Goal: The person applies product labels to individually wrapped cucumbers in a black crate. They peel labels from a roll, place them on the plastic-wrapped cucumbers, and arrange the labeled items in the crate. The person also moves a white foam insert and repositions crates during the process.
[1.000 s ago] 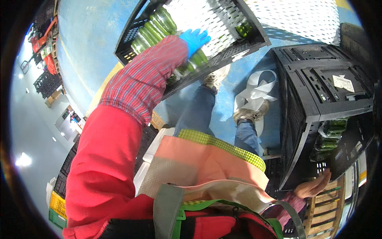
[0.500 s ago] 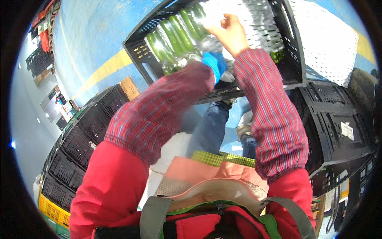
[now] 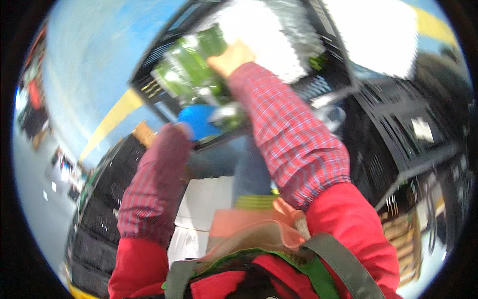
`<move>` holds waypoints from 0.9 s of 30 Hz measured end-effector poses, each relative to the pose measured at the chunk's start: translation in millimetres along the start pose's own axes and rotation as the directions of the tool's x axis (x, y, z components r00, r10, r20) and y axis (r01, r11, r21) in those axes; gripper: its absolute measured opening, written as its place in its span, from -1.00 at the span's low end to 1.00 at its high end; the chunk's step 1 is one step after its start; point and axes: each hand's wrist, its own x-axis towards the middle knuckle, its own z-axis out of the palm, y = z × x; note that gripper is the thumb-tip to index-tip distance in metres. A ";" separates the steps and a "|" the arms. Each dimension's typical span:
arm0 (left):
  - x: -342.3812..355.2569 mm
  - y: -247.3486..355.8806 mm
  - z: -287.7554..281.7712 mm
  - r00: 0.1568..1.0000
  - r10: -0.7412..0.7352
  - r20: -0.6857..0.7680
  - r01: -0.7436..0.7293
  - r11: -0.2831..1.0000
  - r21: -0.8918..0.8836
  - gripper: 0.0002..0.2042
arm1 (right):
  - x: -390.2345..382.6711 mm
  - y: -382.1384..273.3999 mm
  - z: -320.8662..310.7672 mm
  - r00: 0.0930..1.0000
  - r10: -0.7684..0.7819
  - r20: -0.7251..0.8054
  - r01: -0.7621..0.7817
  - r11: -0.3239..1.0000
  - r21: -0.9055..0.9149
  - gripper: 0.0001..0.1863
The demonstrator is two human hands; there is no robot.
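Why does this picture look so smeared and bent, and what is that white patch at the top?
In the head view, motion blur smears everything, worst on the green wrapped produce at the right hand and the blue-gloved left hand. The crate floor is blown out to pure white by glare. The fisheye lens bends the black crate's rim and leaves a dark border around the picture.

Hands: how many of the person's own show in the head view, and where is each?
2. The bare right hand rests on green wrapped produce inside the black crate. The left hand, in a blue glove, sits at the crate's near edge, blurred and partly hidden.
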 end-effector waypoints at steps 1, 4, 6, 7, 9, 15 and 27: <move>-11.5 -0.1 -6.1 0.988 -0.152 0.034 0.149 0.985 0.085 -0.39 | -21.4 11.3 -14.9 0.996 0.041 -0.076 -0.028 0.987 0.157 -0.28; -49.4 4.2 -12.5 0.990 0.061 -0.128 -0.081 0.984 -0.159 -0.43 | -103.8 51.1 -70.6 0.987 -0.054 -0.151 0.107 0.922 0.371 -0.28; -80.4 11.0 -10.0 0.989 -0.133 -0.066 0.099 0.924 -0.369 -0.47 | -167.4 76.7 -117.3 0.930 -0.248 -0.272 0.350 0.824 0.446 -0.27; -89.2 16.9 -4.0 0.984 -0.179 -0.009 0.141 0.804 -0.577 -0.48 | -198.3 90.5 -146.2 0.860 -0.365 -0.358 0.504 0.721 0.476 -0.26; -99.9 32.7 5.5 0.981 -0.196 0.013 0.129 0.593 -0.795 -0.47 | -258.9 113.1 -200.8 0.889 -0.312 -0.335 0.448 0.744 0.496 -0.19; -98.5 158.0 1.4 0.999 0.051 0.011 -0.002 0.242 -0.970 -0.29 | -425.8 217.5 -334.0 0.850 0.062 -0.523 0.168 0.909 0.381 -0.13; -50.1 373.0 27.3 0.931 0.363 0.036 -0.204 0.599 -0.774 -0.38 | -308.1 374.3 -395.4 0.902 0.288 0.323 -0.105 0.870 -0.481 -0.36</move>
